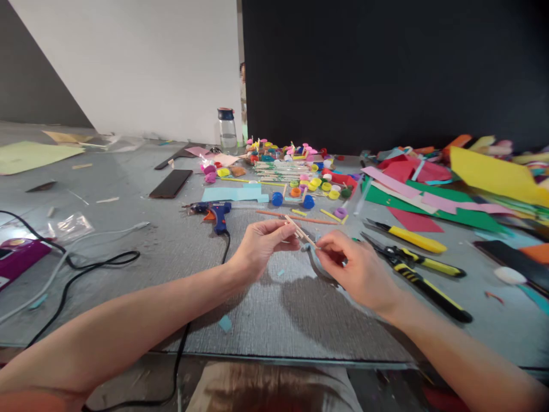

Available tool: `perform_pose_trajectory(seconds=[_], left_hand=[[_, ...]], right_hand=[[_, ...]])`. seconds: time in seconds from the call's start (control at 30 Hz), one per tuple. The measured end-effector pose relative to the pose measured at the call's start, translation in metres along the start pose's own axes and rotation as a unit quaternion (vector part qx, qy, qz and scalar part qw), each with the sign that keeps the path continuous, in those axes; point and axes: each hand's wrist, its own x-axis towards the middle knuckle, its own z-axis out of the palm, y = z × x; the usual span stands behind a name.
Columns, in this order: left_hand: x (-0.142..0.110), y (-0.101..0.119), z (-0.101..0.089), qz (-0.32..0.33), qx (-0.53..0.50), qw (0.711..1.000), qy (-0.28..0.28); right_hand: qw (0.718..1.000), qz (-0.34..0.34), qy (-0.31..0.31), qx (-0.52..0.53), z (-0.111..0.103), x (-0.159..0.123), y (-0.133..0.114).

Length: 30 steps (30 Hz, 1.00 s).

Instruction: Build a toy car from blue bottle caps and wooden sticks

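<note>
Extends the left forearm (158,309), bare, slanting upward from the lower left, with the left wrist (234,273) nearly straight. Angles the right forearm (454,343), likewise bare, inward from the lower right. Holds the left hand (266,237) with thumb (287,230) uppermost, pinched toward curled fingers. Holds the right hand (362,269) in a fingertip pinch. Presents both sets of fingertips near each other, apart, left slightly higher in view.
</note>
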Motion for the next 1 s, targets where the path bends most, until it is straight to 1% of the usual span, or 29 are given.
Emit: perform_pose_trajectory(seconds=[0.1,0.23,0.4,0.47,0.6,0.7,0.77,0.87,0.93,1.0], left_hand=[[0.001,-0.001,-0.001,-0.001,-0.007,1.0,0.005],[0.002,0.0,-0.002,0.004,-0.011,1.0,0.008],[0.001,0.001,-0.001,0.008,-0.005,1.0,0.007],[-0.001,0.001,0.0,0.008,0.004,1.0,0.002],[-0.006,0.002,0.004,0.015,0.059,0.998,-0.017],[-0.009,0.003,0.007,0.023,0.078,0.997,-0.014],[-0.01,0.004,0.009,0.023,0.059,0.998,0.003],[-0.01,0.004,0.009,0.012,0.016,1.0,0.018],[-0.011,0.004,0.009,0.001,-0.006,1.0,0.017],[-0.011,0.003,0.009,-0.011,-0.019,1.0,0.016]], right_hand=[[0.999,-0.029,0.014,-0.039,0.001,-0.001,0.0],[0.998,-0.042,0.015,-0.051,-0.001,-0.002,0.0],[0.999,-0.02,-0.027,-0.042,-0.002,-0.003,0.001],[0.999,-0.01,-0.034,-0.028,-0.002,-0.003,0.001],[0.999,0.003,-0.04,0.016,-0.002,-0.001,-0.002],[0.999,-0.003,-0.016,0.033,-0.006,-0.001,-0.006],[0.999,-0.004,0.001,0.033,-0.008,-0.003,-0.009],[1.0,-0.014,0.001,0.019,-0.01,-0.005,-0.009],[1.0,-0.03,0.009,0.0,-0.009,-0.006,-0.007],[0.997,-0.058,0.03,-0.031,-0.007,-0.007,-0.004]])
